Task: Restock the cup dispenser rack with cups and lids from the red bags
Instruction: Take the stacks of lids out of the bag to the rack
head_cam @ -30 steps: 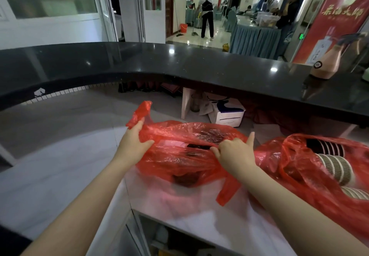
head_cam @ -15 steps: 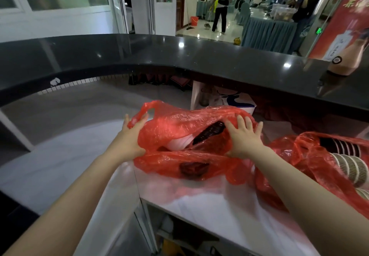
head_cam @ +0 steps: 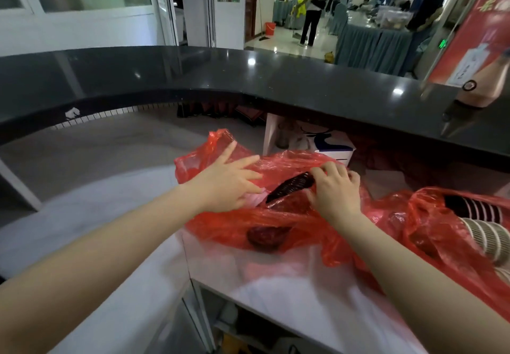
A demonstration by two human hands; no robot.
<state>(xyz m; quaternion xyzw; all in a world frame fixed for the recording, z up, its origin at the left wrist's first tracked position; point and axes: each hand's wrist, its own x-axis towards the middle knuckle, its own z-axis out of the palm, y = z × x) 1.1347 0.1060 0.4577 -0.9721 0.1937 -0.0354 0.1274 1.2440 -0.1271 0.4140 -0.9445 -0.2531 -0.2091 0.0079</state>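
— So, starting at the left, what is the left hand (head_cam: 225, 181) doing?

— It lies flat on the near red bag (head_cam: 276, 224), fingers straight and spread, pressing the plastic down. Its grip is loose; nothing is held.

— And that bag sits where?

— On the white worktop (head_cam: 289, 293), at its left edge, under the black counter (head_cam: 276, 83).

— What shows through the opening?

— A dark stack of lids (head_cam: 289, 188), lying slantwise inside the bag between the two hands.

— The right hand (head_cam: 335, 192)?

— Its fingers are curled at the upper end of that stack, over plastic and lids together. Whether they pinch the lids or only the bag, I cannot tell.

— Farther right?

— A second red bag (head_cam: 441, 232) toward the worktop's right edge, touching the first, with ribbed paper cups (head_cam: 485, 232) stacked on their side inside it.
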